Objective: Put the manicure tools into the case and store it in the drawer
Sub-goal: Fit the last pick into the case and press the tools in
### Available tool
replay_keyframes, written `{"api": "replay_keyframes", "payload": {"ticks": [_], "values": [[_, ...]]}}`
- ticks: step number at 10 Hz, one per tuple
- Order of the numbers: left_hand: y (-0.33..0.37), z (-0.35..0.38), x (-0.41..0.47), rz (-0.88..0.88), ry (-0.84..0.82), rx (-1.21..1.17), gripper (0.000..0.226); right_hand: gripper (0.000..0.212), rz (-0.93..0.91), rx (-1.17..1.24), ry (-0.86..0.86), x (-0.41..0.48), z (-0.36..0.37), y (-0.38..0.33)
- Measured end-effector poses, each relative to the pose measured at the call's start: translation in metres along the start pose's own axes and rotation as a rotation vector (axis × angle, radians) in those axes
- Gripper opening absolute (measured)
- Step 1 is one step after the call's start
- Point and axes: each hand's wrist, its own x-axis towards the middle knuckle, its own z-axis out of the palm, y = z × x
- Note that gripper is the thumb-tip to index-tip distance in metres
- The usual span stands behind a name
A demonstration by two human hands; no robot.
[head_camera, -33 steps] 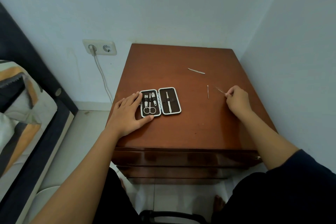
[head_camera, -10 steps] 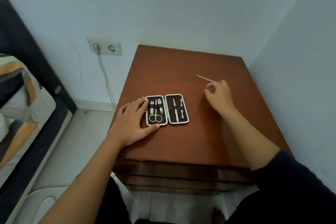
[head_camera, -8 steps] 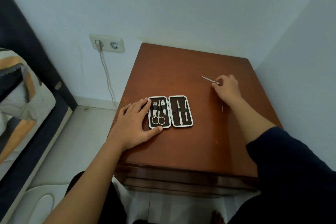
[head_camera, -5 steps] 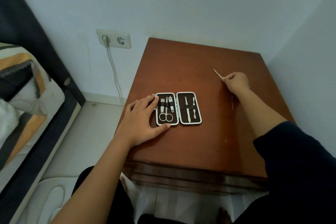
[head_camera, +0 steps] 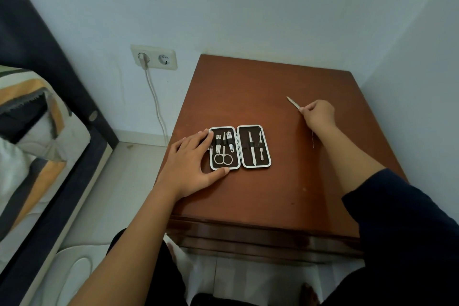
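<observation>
An open manicure case [head_camera: 240, 147] lies flat on the brown nightstand [head_camera: 250, 97], dark inside with a white rim. Scissors and clippers sit in its left half, two slim tools in its right half. My left hand [head_camera: 191, 165] rests flat on the nightstand, fingers and thumb against the case's left edge. My right hand [head_camera: 319, 112] is at the back right, fingers pinched on a thin metal file [head_camera: 293, 102] that points away to the left. A thin metal pick [head_camera: 313, 139] lies on the wood beside my right forearm.
The nightstand stands in a corner, with walls behind and to the right. Its drawer fronts [head_camera: 260, 241] show below the front edge. A wall socket [head_camera: 154, 57] with a white cable is at the left, and a bed [head_camera: 32, 136] fills the far left.
My right hand went from the tool near the pick to the file at the back and closed on it. A second tool now sits in the case's right half. My left hand stayed at the case.
</observation>
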Motion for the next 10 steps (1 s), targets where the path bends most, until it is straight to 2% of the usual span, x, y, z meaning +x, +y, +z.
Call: {"api": "replay_keyframes", "payload": {"ticks": [2,3,5,9,10], "values": [[0.0,0.0,0.0,0.002,0.007,-0.001,0.094,0.011,-0.084,-0.024,0.071,-0.004,0.005,0.002],[0.0,0.0,0.0,0.002,0.015,0.0,0.094,0.016,-0.08,0.0,0.11,-0.003,0.006,0.005],[0.0,0.0,0.0,0.003,0.023,0.003,0.094,0.017,-0.015,0.009,0.054,-0.003,0.005,0.001],[-0.001,0.0,0.001,0.011,0.028,0.006,0.094,0.009,-0.165,-0.092,0.088,-0.014,0.007,0.0],[-0.001,0.0,0.001,0.011,0.028,0.008,0.094,0.005,-0.243,-0.002,0.051,-0.022,0.003,-0.005]]}}
